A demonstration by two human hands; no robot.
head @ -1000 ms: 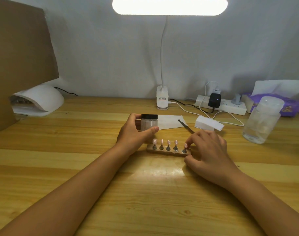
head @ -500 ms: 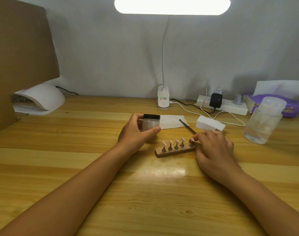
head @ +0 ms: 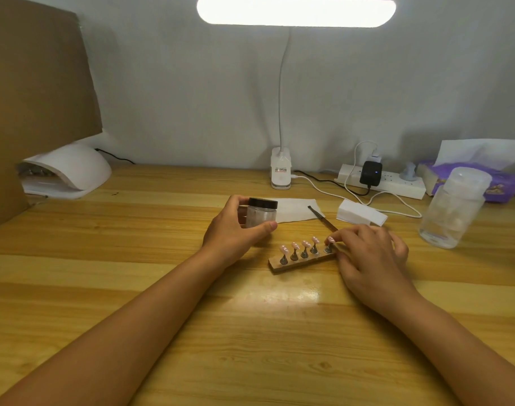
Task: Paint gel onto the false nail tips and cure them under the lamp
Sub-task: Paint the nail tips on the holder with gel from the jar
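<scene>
Your left hand (head: 235, 230) curls round the jar (head: 262, 214) at centre frame, probably to open it. Your right hand (head: 370, 253) pinches the right end of the holder (head: 301, 262), probably to angle the nail tips (head: 306, 244).

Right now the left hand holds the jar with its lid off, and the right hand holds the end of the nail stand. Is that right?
Not quite. The head view shows the black lid on the jar, not off. The rest stands: the left hand holds the jar, and the right hand holds the end of the stand.
</scene>
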